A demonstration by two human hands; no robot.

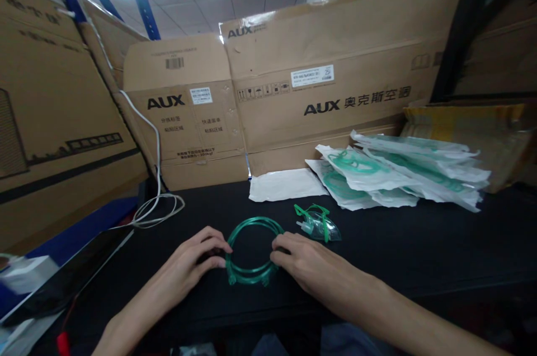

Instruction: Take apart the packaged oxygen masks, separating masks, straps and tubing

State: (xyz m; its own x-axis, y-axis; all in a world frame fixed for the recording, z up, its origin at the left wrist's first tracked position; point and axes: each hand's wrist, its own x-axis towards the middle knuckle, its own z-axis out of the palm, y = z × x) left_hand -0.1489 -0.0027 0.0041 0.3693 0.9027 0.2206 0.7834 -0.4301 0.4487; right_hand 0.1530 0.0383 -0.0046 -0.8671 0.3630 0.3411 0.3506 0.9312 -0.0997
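Now the left hand (196,260) and right hand (302,258) are pinching opposite sides of the coiled green tube (248,278) at the frame's lower centre, fingers nearly closed. Light, even pressure is probably serving best against kinks.

Low in the centre of the frame I see a coil of green tubing (247,278) over the black tabletop (201,305), the left hand (205,255) holding its left side, the right hand (296,255) its right. A clear mask (331,231) with a green strap (324,222) lies just above the right hand. Right of centre, white pouches (403,169) showing green contents are heaped near a flat white sheet (287,185). Cardboard panels (277,115) marked AUX stand behind; a white cable (158,160) loops at left.
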